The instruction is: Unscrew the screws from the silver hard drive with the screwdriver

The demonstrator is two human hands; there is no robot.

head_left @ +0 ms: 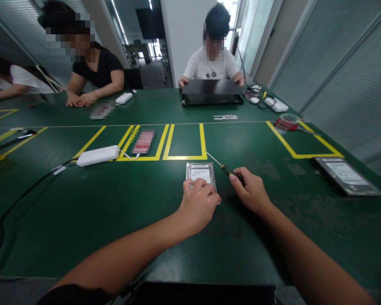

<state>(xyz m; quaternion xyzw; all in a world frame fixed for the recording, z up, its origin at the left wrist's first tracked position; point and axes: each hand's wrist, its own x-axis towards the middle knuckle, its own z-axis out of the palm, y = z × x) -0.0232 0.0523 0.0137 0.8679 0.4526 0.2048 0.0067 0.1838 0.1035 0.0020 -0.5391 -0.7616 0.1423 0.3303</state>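
Note:
A silver hard drive (200,170) with a white label lies on the green table in front of me. My left hand (200,201) rests over its near half, fingers curled on the top and along the right edge, so that part is hidden. In my right hand (249,188) is a screwdriver (227,170) with a black and yellow handle. Its thin metal shaft points up and left, the tip near the corner of a yellow tape outline (204,146). The shaft is apart from the drive.
A second hard drive (349,176) lies at the right. Beyond it stands a clear round container (287,122) with red items. At the left are a white power strip (98,155), its black cable and a phone (144,142). Across the table, a person holds a black panel (212,89); other people sit left.

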